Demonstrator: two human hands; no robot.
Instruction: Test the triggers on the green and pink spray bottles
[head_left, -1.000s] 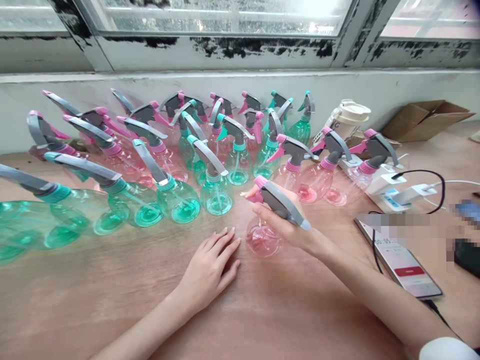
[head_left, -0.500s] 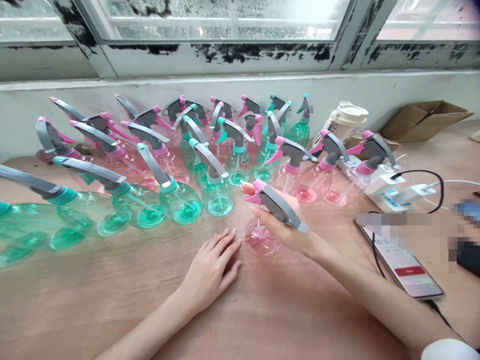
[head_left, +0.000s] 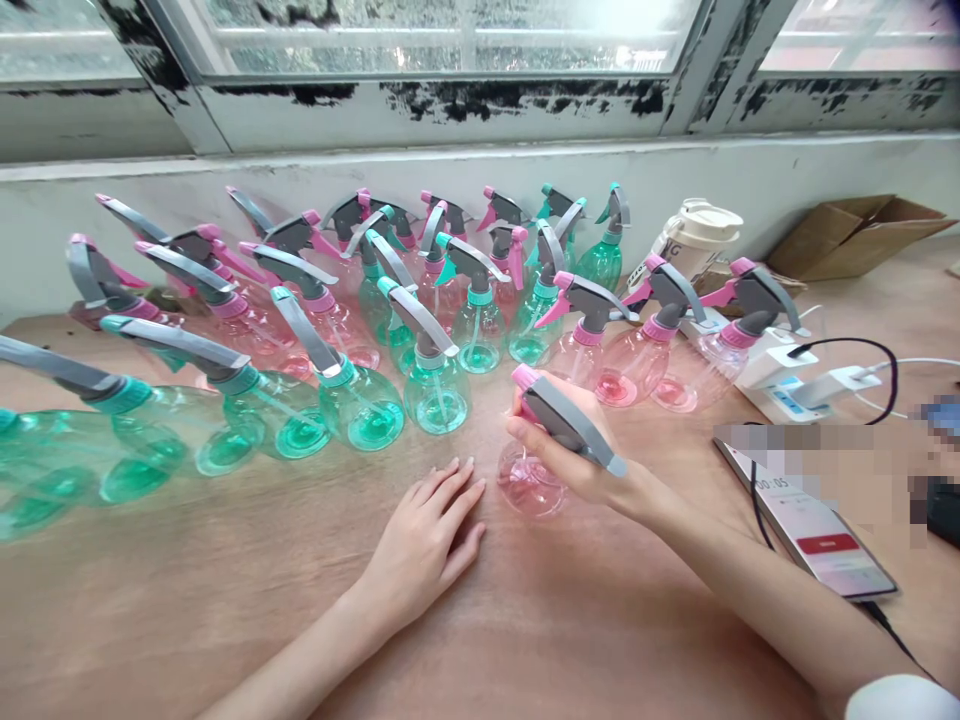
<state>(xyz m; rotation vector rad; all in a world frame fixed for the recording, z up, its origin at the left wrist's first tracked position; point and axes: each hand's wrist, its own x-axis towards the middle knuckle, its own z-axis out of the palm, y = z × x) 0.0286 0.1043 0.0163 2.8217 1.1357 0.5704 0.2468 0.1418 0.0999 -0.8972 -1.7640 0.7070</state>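
Note:
My right hand (head_left: 581,478) is wrapped round the neck and trigger of a pink spray bottle (head_left: 531,486), which has a grey and pink spray head. Its clear pink body rests on the table, and the hand partly hides the trigger. Palm down, my left hand (head_left: 424,530) lies on the wooden tabletop just left of that bottle, fingers stretched out and apart from it. Nearest beyond the left hand is a green spray bottle (head_left: 436,398). Behind my right hand stands another pink spray bottle (head_left: 585,345).
Several green and pink spray bottles fill the back and left of the table (head_left: 247,590). To the right are a lidded cup (head_left: 694,240), a brown paper bag (head_left: 855,240), a power strip (head_left: 787,395) with cables and a phone (head_left: 817,530). A window wall closes off the back.
My right fingers have curled in over the trigger, which showed more before. The bottle appears slightly further right and lower, along with a small view shift. My left hand stays flat.

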